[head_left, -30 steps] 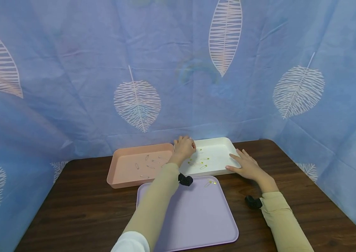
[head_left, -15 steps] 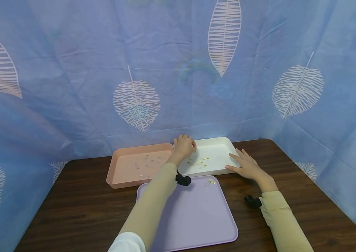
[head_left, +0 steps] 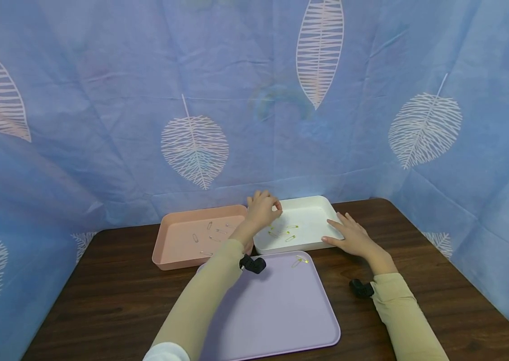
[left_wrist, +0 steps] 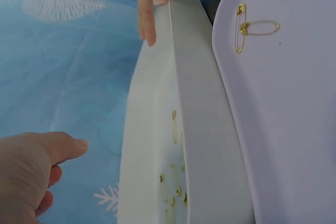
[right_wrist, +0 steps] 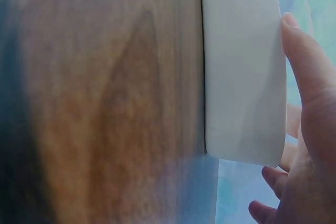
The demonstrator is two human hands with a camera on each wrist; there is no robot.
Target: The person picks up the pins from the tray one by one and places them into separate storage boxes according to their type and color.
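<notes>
The white tray (head_left: pixel 313 215) holds several gold safety pins (head_left: pixel 291 238), also seen in the left wrist view. Over its left end is my left hand (head_left: pixel 261 210), thumb and forefinger brought together in a pinch just above the tray. The pin that lay by these fingertips is gone from the tray floor; inside the pinch it is hidden, even in the left wrist view, where the thumb (left_wrist: pixel 68 146) covers the forefinger. My right hand (head_left: pixel 351 235) rests on the tray's right end, fingers spread, thumb at the front rim, as the right wrist view confirms.
Left of the white tray stands a pink tray (head_left: pixel 178 215) with several silver safety pins (head_left: pixel 195 238). In front, a lilac tray (head_left: pixel 277 311) bears two gold safety pins (left_wrist: pixel 241 27) that overlap. All stand on a dark wooden table (head_left: pixel 101 301), before a blue leaf-patterned cloth (head_left: pixel 254 125).
The gold safety pin beside my left fingertips shifted toward them, then vanished from the tray floor. My left hand has lifted slightly and its forearm swung left. The right hand stays put.
</notes>
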